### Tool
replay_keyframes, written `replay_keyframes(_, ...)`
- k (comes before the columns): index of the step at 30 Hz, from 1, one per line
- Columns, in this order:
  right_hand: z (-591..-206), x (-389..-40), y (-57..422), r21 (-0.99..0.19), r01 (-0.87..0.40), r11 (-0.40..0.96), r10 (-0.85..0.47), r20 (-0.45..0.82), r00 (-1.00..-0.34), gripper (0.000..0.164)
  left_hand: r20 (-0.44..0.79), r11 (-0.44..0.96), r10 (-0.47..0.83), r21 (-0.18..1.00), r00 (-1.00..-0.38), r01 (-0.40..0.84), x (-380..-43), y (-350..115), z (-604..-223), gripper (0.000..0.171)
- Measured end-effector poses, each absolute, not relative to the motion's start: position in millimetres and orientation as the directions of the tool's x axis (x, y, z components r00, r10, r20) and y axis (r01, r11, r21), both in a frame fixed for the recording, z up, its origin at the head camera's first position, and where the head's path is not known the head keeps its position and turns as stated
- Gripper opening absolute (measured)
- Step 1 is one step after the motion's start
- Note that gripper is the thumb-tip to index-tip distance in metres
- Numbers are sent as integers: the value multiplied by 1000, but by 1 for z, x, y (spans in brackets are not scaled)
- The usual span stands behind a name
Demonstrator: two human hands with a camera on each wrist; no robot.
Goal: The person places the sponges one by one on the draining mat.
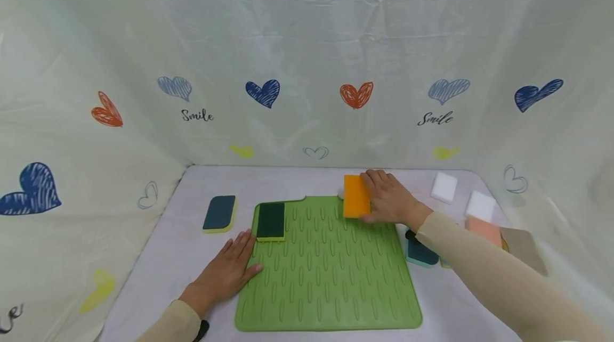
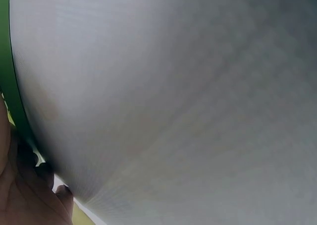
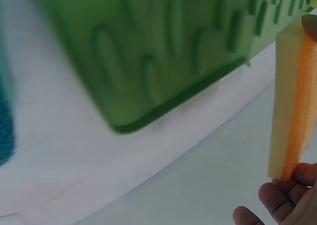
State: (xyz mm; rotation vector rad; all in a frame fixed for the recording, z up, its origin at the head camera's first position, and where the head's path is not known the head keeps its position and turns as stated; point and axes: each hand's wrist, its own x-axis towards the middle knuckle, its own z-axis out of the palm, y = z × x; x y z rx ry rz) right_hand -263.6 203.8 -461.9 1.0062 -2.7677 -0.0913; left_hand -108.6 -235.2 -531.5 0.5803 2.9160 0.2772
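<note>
My right hand [image 1: 389,199] holds an orange-topped sponge [image 1: 356,196] over the back right part of the green ridged mat [image 1: 326,278]. In the right wrist view the sponge [image 3: 287,111] shows a pale yellow layer beside the orange one, with fingers and thumb at its two ends. My left hand [image 1: 227,273] lies flat at the mat's left edge, fingers stretched out and thumb over the rim. A sponge with a dark green top and yellow base [image 1: 271,221] lies on the mat's back left corner. The left wrist view shows mostly white table surface.
Left of the mat lies a dark blue-grey and yellow sponge [image 1: 220,212]. On the right are two white sponges [image 1: 444,187], a salmon-coloured piece [image 1: 483,230], a grey-brown piece [image 1: 523,249] and a dark teal sponge [image 1: 420,253], partly behind the right forearm. A heart-printed curtain [image 1: 307,134] hangs behind the table.
</note>
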Motion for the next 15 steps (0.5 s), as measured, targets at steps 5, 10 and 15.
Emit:
replay_keyframes(5,-462,-262,178,110,-660,743,-669,142,-729,112,-113,909,391,205,-913,364,-110,-234,-531,80)
replay_keyframes(10,-467,-261,153,82,-694,715,-699,106,-707,111,-108,909,392,200,-914,366,-109,-233,-531,79)
replay_keyframes(15,-474,-260,129,54,-718,694,-719,84,-689,108,-108,909,392,197,-914,366,-109,-233,-531,79)
